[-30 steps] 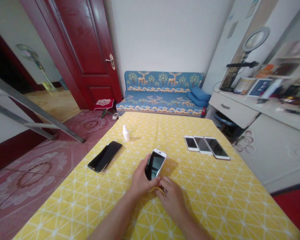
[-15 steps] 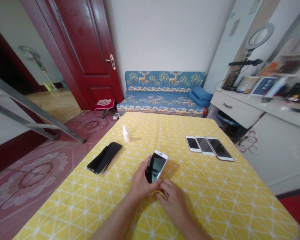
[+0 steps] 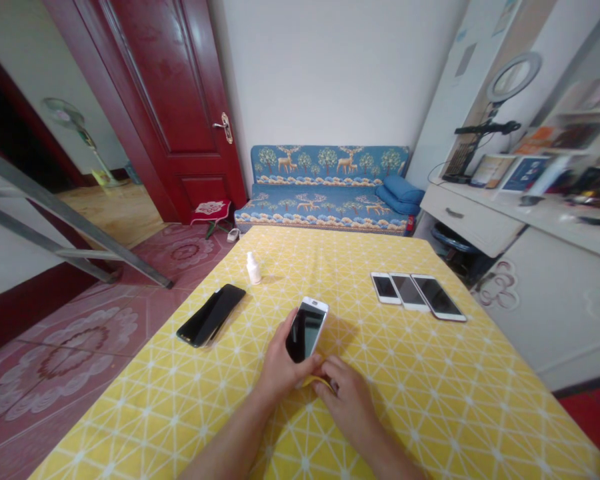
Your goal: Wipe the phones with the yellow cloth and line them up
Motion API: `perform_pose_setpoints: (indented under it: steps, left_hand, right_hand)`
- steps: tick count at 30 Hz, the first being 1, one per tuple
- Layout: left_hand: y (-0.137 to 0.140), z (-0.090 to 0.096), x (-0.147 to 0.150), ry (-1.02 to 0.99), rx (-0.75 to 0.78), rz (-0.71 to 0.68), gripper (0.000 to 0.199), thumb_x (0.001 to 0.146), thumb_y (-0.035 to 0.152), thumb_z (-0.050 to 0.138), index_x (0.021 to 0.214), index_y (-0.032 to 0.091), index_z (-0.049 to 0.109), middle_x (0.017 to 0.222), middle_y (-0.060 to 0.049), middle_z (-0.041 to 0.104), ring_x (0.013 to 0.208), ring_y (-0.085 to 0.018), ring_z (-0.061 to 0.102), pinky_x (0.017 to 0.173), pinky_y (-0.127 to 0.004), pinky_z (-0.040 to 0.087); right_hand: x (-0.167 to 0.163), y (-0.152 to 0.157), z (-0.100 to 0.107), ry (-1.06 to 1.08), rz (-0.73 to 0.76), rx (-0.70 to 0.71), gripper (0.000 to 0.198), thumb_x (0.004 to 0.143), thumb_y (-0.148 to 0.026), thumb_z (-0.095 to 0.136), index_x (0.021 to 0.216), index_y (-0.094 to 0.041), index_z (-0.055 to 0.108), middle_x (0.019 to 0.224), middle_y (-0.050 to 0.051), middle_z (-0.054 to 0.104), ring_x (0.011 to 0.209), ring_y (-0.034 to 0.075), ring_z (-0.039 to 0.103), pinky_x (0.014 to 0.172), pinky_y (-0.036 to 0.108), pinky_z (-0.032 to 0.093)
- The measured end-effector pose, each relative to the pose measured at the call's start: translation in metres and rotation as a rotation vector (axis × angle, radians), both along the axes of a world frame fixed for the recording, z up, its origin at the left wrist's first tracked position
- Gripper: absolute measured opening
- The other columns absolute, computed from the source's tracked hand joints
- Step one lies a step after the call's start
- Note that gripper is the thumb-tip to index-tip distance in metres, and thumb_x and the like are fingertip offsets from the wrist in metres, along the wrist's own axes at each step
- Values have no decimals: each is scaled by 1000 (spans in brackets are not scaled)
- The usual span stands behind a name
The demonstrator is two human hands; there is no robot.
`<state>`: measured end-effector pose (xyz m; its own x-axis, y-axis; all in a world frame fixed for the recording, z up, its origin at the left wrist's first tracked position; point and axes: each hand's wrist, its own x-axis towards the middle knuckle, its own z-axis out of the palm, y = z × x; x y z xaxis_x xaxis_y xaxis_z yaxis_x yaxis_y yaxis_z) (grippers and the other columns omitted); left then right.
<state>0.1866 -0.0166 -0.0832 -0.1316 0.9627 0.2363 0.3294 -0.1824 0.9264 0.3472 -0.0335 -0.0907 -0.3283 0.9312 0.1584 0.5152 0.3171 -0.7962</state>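
My left hand (image 3: 279,363) grips a white phone (image 3: 307,329) by its lower end and holds it tilted above the yellow tablecloth (image 3: 430,373). My right hand (image 3: 347,400) rests just below the phone with its fingers closed on a small yellow cloth (image 3: 316,382), pressed near the phone's bottom edge. Most of that cloth is hidden under my fingers.
Two black phones (image 3: 211,315) lie at the left of the table. A small white bottle (image 3: 253,268) stands behind them. Three white phones (image 3: 417,293) lie side by side at the right. A blue sofa (image 3: 325,190) and a red door (image 3: 180,100) are beyond.
The white phone has tipped a little more upright and shifted slightly left in my left hand. My right hand stays at its lower end.
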Motion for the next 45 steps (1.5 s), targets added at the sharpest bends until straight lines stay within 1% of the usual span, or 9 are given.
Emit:
perform_pose_setpoints:
  steps: [5,11,17,21,27,32,36,40,45]
  left_hand:
    - [-5,4,0,-300,-150,-65,95,63,35,80,144,20,33,128,-12,58,117,-31,53,98,-41,41]
    - [-3,24,11,-812,-426,-141,93,65,34,80,144,20,32,112,-11,67,99,-24,64,82,-33,49]
    - [23,23,26,-1053,-395,-225,38,69,24,76,105,16,64,96,-5,72,83,-17,68,76,-26,51]
    - [29,8,27,-1193,-370,-286,44,76,23,69,119,18,57,110,-7,69,99,-20,66,86,-31,51]
    - [26,12,19,-1305,-478,-545,52,88,48,49,126,13,54,123,-13,63,115,-28,58,100,-44,42]
    - [27,10,24,-1426,-540,-455,44,91,44,44,109,9,63,103,-10,70,97,-21,65,96,-35,45]
    - [24,4,27,-1478,-552,-349,43,89,47,46,93,9,66,83,-8,70,75,-16,65,81,-28,49]
    - [19,4,31,-1397,-497,-344,45,88,51,47,92,11,67,84,-8,70,80,-18,65,83,-29,49]
    - [14,3,40,-1161,-518,-350,48,84,57,51,89,12,68,85,-11,71,83,-23,65,80,-32,48]
  right_hand:
    - [2,4,-3,186,-91,-15,10,82,-24,55,76,-19,62,73,0,59,68,15,54,62,25,39]
    - [16,15,-6,605,-415,-131,31,84,-48,55,88,-17,59,74,1,62,64,16,55,56,25,44]
    - [30,47,-11,1001,-665,-150,31,68,-45,71,79,-19,58,69,-2,60,59,14,56,52,24,45]
    - [36,69,-11,1147,-700,-143,34,59,-45,74,69,-20,53,63,-2,57,55,13,55,47,24,44]
    - [25,60,-8,1015,-612,-46,30,71,-41,70,86,-18,61,73,-2,59,60,10,53,54,22,43]
    - [4,37,3,466,-341,373,14,86,-28,56,92,-19,66,91,5,64,85,18,59,75,31,47]
    - [-11,25,7,208,-45,434,23,88,-18,49,95,-23,70,86,4,61,85,18,58,75,32,47]
    - [-12,25,6,155,-34,457,26,89,-17,48,101,-24,70,85,4,59,83,18,58,73,31,47]
    - [-4,34,3,234,-183,498,27,91,-20,48,107,-25,69,88,5,59,84,18,58,74,31,48]
